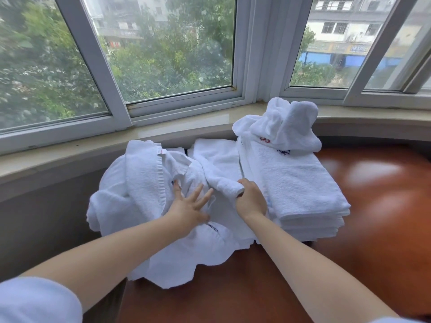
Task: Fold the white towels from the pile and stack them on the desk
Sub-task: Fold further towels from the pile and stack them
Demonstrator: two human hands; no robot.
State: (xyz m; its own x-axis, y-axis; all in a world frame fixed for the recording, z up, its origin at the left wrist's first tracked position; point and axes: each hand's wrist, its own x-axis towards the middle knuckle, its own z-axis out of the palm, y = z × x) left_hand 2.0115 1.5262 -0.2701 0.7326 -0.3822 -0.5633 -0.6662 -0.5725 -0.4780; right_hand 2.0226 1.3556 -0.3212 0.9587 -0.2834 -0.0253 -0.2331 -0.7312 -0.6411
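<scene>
Here, two bare hands work among white towels on a red-brown desk [363, 206] set against a bay window. The left hand [186, 210] lies flat with fingers spread straight, pressing on the loose pile [140, 183], and it grips nothing. The right hand [250, 199] is curled round a bunched roll of one towel [221, 169], which runs from the fist up toward the sill [163, 134], between the pile and the stack.

The stack [300, 194] of folded towels stands on the right part of the desk, just beside the right hand; several layers show at its near edge, but their number cannot be counted surely. One crumpled towel [289, 122] sits on top of the stack at its far end. The pile on the left is a tangle, so its towels cannot be counted either; its near edge hangs over the desk front.

Markings: one small red tag [160, 151] on the pile, writing too small to read; a red embroidered mark [265, 140] and a dark blue one [283, 152] on the stack's top towel, neither legible; a dark printed strip [212, 227] by the left wrist, unreadable.

Two window panes [163, 47] face trees, and further panes to the right face buildings with illegible shop signs [359, 48]
</scene>
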